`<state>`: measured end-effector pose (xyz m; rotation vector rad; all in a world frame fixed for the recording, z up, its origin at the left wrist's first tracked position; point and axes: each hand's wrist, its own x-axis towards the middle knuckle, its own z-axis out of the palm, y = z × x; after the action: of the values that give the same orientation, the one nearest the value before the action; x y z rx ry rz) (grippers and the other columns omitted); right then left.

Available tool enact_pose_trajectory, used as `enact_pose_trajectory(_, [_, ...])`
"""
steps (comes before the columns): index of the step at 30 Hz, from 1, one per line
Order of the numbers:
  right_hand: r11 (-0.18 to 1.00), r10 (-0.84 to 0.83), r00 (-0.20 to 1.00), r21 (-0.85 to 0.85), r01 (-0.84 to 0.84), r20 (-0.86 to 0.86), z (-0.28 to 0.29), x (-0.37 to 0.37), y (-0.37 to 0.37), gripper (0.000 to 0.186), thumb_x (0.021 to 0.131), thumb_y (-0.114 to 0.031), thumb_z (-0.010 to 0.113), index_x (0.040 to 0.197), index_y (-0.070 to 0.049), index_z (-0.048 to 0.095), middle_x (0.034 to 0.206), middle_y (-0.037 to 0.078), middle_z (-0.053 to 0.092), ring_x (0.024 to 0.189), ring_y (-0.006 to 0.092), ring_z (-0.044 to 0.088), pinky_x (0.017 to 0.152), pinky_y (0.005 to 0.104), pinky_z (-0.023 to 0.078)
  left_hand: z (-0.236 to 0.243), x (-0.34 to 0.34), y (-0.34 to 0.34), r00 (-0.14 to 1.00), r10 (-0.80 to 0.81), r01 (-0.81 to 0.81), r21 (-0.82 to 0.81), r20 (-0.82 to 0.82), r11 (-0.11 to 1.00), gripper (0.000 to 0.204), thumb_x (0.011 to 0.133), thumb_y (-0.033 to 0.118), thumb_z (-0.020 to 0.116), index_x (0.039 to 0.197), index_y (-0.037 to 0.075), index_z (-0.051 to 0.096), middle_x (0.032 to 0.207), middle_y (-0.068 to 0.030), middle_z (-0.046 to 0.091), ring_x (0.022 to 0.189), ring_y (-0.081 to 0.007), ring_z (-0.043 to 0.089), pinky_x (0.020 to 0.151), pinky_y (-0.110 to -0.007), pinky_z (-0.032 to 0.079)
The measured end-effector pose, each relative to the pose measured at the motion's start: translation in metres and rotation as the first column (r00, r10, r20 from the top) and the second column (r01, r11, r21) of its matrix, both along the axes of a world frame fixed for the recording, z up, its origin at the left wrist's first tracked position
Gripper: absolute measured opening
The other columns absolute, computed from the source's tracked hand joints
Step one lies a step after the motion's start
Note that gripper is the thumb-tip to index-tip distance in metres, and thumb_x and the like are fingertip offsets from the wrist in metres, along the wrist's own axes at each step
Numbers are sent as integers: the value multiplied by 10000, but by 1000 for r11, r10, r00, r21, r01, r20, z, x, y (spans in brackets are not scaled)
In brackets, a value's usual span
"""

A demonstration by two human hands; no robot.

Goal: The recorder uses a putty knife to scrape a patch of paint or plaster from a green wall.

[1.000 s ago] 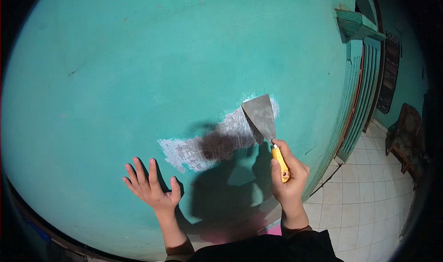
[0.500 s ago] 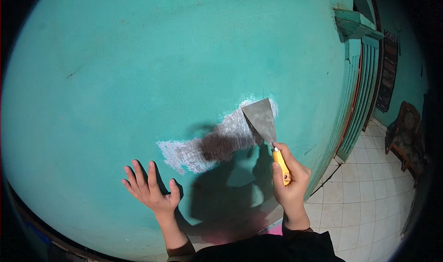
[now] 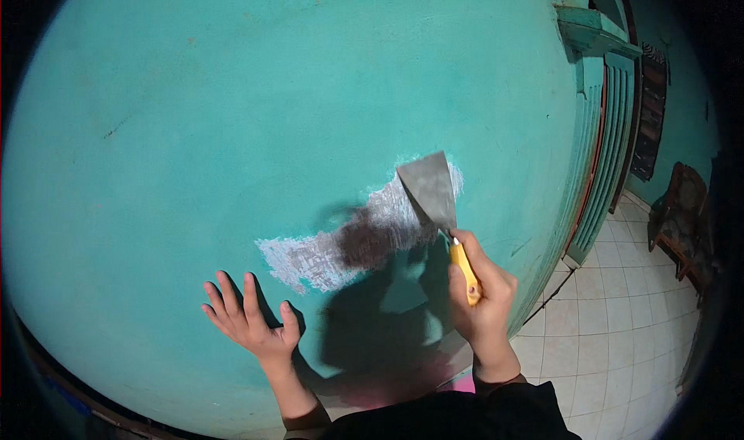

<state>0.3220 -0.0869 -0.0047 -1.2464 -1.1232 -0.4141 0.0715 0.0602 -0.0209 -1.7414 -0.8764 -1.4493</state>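
Note:
A putty knife with a broad grey blade and a yellow handle is gripped in my right hand. Its blade lies over the upper right end of a scraped patch on the green wall. Bare whitish and grey-brown surface shows in that patch, with ragged edges. My left hand is spread with fingers apart against the wall, below and left of the patch, holding nothing. My shadow darkens the patch's middle and the wall beneath it.
To the right, a green fluted pillar with a ledge borders the wall. Beyond it are a pale tiled floor, a dark patterned chair and a hanging dark cloth.
The putty knife and my right hand have shifted slightly up and left, the blade now nearer the patch's upper edge. My left hand stays spread on the wall. The whole view has shifted a little.

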Motion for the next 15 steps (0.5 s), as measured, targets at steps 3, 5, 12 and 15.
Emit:
enact_pose_trajectory(3, [1000, 25, 1000, -4, -25, 2, -1, -3, -6, 370, 836, -13, 646, 1206, -23, 643, 633, 118, 531, 500, 219, 510, 515, 302, 427, 0, 0, 0, 1000, -3, 4, 4, -19, 1000, 576, 892, 406, 529, 1394, 124, 556, 1521, -180, 423, 1445, -404, 317, 1183, -549, 125])
enact_pose_trajectory(5, [999, 42, 999, -25, -42, -22, 1, -3, -6, 371, 837, -11, 650, 1208, -27, 644, 631, 118, 530, 498, 226, 509, 513, 305, 426, 3, 0, 1, 1000, -1, 1, 6, -11, 1000, 577, 892, 407, 528, 1394, 124, 555, 1521, -180, 422, 1444, -405, 317, 1183, -549, 124])
enact_pose_trajectory(12, [999, 18, 1000, -34, -18, -4, -1, -3, -6, 375, 831, -3, 650, 1205, -34, 650, 634, 119, 541, 502, 229, 529, 517, 303, 437, 2, 0, 2, 1000, -2, 2, 5, -19, 1000, 582, 896, 418, 522, 1398, 126, 552, 1524, -176, 419, 1442, -408, 319, 1184, -552, 123])
enact_pose_trajectory(15, [1000, 2, 1000, -27, -2, -8, 2, -7, -5, 369, 835, -7, 644, 1202, -36, 650, 640, 122, 550, 511, 237, 549, 523, 308, 445, 2, -2, 2, 1000, -4, 4, 9, -17, 1000, 582, 896, 419, 522, 1400, 129, 551, 1524, -174, 420, 1442, -408, 319, 1184, -551, 123])
